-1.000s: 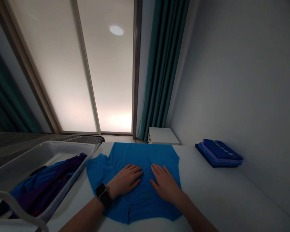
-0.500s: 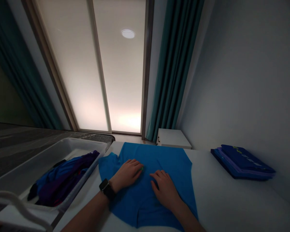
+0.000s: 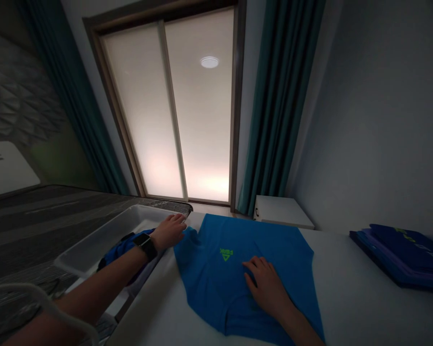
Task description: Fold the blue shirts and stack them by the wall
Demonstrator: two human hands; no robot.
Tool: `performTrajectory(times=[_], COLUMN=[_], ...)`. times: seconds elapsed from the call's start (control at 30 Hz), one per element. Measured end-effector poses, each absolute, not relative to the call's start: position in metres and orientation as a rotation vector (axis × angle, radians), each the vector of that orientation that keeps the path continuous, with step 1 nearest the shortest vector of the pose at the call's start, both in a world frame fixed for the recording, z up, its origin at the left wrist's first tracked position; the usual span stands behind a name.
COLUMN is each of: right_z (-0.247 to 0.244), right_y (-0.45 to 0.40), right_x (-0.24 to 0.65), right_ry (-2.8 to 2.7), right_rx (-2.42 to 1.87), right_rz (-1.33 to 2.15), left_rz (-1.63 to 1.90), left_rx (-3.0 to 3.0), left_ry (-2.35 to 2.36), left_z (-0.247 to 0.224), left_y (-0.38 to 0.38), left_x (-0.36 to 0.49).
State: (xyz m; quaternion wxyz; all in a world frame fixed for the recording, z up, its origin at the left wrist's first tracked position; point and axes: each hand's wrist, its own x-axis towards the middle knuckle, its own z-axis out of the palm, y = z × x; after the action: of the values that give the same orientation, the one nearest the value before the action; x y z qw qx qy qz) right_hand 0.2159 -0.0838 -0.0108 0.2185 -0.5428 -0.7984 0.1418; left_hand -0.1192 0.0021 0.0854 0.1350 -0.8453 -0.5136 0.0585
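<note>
A blue T-shirt with a small green logo lies spread on the white table, its neckline toward me. My right hand rests flat on the shirt, right of the logo, fingers spread. At the shirt's left sleeve is my left hand, wearing a black watch on the wrist. Its fingers are stretched out over the sleeve's edge and hold nothing that I can see; whether they touch the cloth I cannot tell.
Left of the table stands a translucent plastic bin with dark blue and purple clothes in it, partly behind my left arm. A stack of folded blue clothes lies at the right by the wall. Behind the table is a white cabinet.
My left hand has lifted off the shirt's middle and gone left to the sleeve, uncovering the green logo. The right hand stays on the cloth. My view has tilted up and turned left.
</note>
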Motion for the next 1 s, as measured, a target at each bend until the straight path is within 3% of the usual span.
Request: performTrajectory(times=[0.1,0.37,0.63,0.8,1.0], right_z=[-0.009,-0.008,-0.008,-0.006,-0.003], right_y=[-0.084,-0.085,-0.084,-0.085,-0.086], right_x=[0.215,0.215,0.215,0.215,0.216], right_ry=[-2.211,-2.225,-2.252,-2.26,-2.253], right_rx=[-1.509,-1.51,-1.504,-1.498,-1.514], right_rz=[0.398,0.362,0.341,0.356,0.367], left_rz=[0.274,0.031,-0.044,-0.462,-1.016], left_rx=[-2.46,-2.554,-2.541,-2.605,-2.72], left_ry=[-1.535,-1.479,-1.531,-1.667,-1.862], left_z=[0.077,0.046,0.079,0.088,0.047], left_y=[0.013,0.025,0.009,-0.009,-0.018], left_x=[-0.133,-0.136,-0.106,-0.07,-0.034])
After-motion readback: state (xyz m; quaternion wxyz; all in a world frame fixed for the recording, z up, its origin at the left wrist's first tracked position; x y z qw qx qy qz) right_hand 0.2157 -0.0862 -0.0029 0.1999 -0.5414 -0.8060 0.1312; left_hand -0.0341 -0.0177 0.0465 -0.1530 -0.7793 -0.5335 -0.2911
